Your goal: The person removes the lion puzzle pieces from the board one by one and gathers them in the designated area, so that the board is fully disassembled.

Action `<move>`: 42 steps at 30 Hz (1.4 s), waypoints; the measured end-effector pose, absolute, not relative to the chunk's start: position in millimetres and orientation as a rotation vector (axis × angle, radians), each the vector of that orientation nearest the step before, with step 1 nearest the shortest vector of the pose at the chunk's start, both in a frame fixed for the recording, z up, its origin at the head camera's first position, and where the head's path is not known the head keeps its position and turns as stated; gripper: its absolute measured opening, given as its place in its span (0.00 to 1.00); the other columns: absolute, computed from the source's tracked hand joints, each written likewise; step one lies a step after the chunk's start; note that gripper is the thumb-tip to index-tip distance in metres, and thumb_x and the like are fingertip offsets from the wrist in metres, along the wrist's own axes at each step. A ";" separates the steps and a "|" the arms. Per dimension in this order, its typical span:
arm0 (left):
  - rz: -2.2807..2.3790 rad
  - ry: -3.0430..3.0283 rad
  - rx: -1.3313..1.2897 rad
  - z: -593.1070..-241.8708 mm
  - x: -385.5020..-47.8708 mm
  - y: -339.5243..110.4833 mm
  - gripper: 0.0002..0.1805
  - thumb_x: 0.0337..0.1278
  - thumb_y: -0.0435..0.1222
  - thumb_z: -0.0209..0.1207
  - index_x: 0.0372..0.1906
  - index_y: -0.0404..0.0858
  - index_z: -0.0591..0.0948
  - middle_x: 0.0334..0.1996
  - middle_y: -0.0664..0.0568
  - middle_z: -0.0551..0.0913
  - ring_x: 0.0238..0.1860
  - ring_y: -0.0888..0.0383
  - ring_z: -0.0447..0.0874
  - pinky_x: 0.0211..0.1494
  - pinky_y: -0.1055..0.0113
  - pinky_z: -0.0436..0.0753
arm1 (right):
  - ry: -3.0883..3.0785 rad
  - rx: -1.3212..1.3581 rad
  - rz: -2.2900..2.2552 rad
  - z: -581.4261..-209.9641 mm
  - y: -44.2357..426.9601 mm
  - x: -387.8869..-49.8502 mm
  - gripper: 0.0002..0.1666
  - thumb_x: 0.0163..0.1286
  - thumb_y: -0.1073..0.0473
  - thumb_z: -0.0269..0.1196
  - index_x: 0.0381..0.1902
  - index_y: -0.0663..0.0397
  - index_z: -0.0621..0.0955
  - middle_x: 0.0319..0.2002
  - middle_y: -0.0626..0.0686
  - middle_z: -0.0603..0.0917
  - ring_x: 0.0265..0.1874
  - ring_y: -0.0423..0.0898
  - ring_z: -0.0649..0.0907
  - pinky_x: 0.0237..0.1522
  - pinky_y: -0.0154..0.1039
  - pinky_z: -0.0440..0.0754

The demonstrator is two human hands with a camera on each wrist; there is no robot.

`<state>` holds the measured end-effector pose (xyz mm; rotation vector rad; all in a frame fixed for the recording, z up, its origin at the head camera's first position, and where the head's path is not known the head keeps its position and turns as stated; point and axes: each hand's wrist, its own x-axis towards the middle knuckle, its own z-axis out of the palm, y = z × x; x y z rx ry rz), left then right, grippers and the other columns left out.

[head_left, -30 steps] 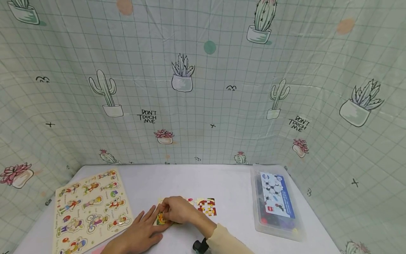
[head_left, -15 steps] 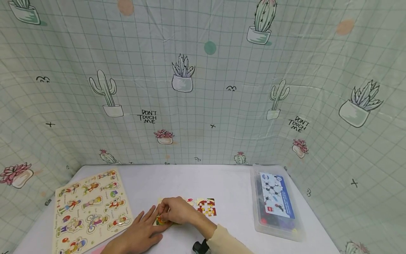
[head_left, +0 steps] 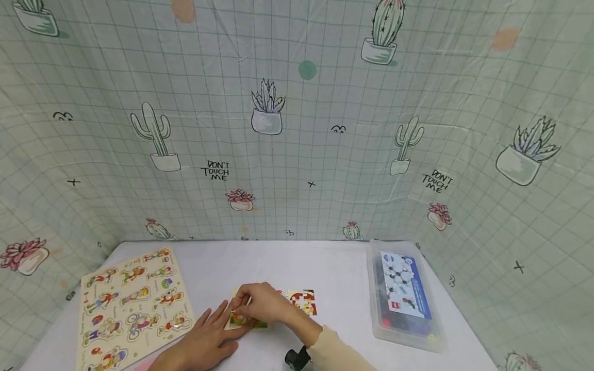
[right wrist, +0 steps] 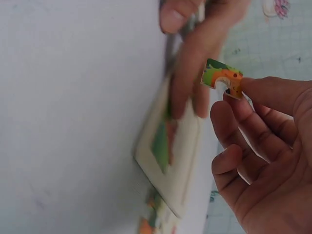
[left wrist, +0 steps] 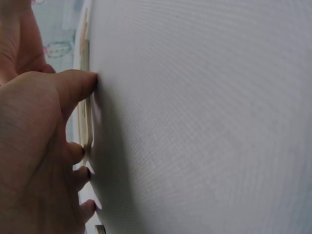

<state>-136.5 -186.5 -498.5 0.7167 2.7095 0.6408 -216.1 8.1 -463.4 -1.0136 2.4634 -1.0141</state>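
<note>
My right hand (head_left: pixel 264 303) pinches a small jigsaw piece (right wrist: pixel 236 83), orange and green, between thumb and fingertip. In the right wrist view the piece is held up off the table. Just below it lies a small pale-framed puzzle board (right wrist: pixel 161 183) with a green and reddish picture part in it. My left hand (head_left: pixel 204 337) lies with fingers spread and rests on the board's left side; its thumb (left wrist: pixel 80 83) is at the near edge. Both hands cover much of the board in the head view. Several jigsaw pieces (head_left: pixel 303 303), red and yellow, lie right of it.
A large wooden picture board (head_left: pixel 134 309) with figures is at the left. A clear plastic case (head_left: pixel 406 299) with a blue label stands at the right. Something pink (head_left: pixel 143 366) shows at the front edge. A black device (head_left: pixel 297 359) is at my right wrist. A printed curtain hangs behind.
My right hand has lifted slightly from the puzzle board with the jigsaw piece, uncovering more of the board's green lower part. The left hand has stayed in place.
</note>
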 end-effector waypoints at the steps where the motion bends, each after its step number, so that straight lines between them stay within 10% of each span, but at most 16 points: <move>1: 0.634 2.711 0.721 -498.5 -136.5 -186.5 0.24 0.73 0.52 0.52 0.71 0.65 0.72 0.79 0.36 0.52 0.78 0.31 0.46 0.68 0.25 0.48 | 2.471 -1.011 -1.013 -460.1 11.0 -217.5 0.03 0.67 0.59 0.68 0.35 0.46 0.83 0.28 0.35 0.81 0.24 0.30 0.76 0.28 0.27 0.75; 20: 0.647 2.736 0.730 -498.7 -134.7 -187.0 0.25 0.73 0.52 0.52 0.72 0.67 0.71 0.79 0.32 0.48 0.78 0.31 0.46 0.69 0.27 0.48 | 2.396 -0.749 -0.936 -462.9 80.5 -229.8 0.06 0.63 0.64 0.69 0.28 0.49 0.83 0.21 0.49 0.84 0.14 0.40 0.74 0.18 0.31 0.70; 42: 0.658 2.754 0.729 -501.9 -133.5 -186.5 0.24 0.73 0.50 0.53 0.71 0.66 0.72 0.79 0.34 0.50 0.78 0.32 0.46 0.70 0.28 0.49 | 2.494 -0.719 -0.866 -476.4 82.1 -222.2 0.07 0.60 0.61 0.72 0.24 0.47 0.85 0.20 0.41 0.81 0.20 0.36 0.74 0.25 0.31 0.69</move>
